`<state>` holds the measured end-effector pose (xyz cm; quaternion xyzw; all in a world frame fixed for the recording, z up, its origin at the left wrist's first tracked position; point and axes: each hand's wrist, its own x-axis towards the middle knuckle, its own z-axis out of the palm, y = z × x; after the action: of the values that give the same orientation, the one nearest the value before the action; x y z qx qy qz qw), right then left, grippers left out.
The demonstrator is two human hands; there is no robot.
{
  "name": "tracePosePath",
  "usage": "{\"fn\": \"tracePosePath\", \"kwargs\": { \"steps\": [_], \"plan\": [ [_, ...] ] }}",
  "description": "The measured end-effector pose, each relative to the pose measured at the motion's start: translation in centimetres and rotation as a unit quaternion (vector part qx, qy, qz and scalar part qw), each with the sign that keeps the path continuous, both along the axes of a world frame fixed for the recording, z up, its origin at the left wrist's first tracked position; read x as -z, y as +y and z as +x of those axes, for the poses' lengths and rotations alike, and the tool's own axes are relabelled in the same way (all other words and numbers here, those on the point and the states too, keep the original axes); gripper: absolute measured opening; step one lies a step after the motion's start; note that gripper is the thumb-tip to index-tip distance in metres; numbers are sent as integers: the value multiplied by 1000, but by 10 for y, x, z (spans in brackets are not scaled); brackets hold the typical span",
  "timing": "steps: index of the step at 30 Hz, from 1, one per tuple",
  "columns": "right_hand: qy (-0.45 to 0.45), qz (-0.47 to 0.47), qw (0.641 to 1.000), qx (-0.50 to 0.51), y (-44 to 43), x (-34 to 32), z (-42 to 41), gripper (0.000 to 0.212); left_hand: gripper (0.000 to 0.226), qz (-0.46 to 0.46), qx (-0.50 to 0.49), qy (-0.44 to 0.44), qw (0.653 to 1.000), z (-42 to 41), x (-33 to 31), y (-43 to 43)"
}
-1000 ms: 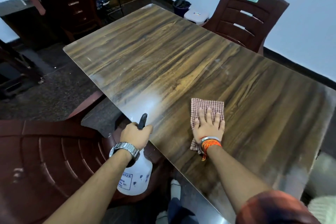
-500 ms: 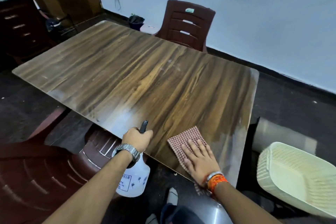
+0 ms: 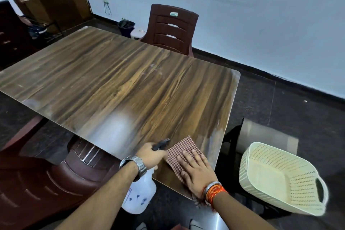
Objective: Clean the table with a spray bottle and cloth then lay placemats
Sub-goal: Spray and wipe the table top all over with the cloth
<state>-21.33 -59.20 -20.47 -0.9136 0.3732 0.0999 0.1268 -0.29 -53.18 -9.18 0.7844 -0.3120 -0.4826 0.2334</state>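
While the left grip (image 3: 152,156) curled round the black trigger head of the white spray bottle (image 3: 139,198), the nozzle pointed over the near edge of the wood-grain surface (image 3: 130,84) and the bottle's body hung below that edge. The right grip (image 3: 196,170) lay flat, fingers straight and slightly spread, pressing a red-and-white checked cloth (image 3: 183,147) onto the surface by its near right corner; one end of the cloth drooped over the edge beneath the wrist. The nozzle sat just beside the cloth's left border. A pale hazy patch showed on the surface left of the cloth. A metal watch (image 3: 137,164) circled the left wrist. A cream perforated basket (image 3: 276,179) lay tilted beyond the surface's right end, and a brown chair (image 3: 171,30) stood at the far side.
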Motion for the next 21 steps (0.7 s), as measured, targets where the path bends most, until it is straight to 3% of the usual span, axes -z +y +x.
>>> {"fn": "tracePosePath", "kwargs": {
  "steps": [5, 9, 14, 17, 21],
  "plan": [
    [-44, 22, 979, 198, -58, 4, -27, 62, 20, 58, 113, 14, 992, -56, 15, -14],
    [-64, 34, 984, 164, -106, 7, -32, 58, 22, 93, 84, -17, 992, -82, 22, -16],
    [-71, 53, 985, 148, -119, 5, -29, 59, 27, 74, -31, -83, 993, -86, 19, -21],
    [-68, 9, 995, 72, -88, 1, -20, 61, 26, 64, -101, -114, 986, -82, 17, -22],
    [-61, 7, 985, -158, -40, 6, -14, 55, 26, 64, -133, -142, 979, -82, 16, -29]
  ]
}}
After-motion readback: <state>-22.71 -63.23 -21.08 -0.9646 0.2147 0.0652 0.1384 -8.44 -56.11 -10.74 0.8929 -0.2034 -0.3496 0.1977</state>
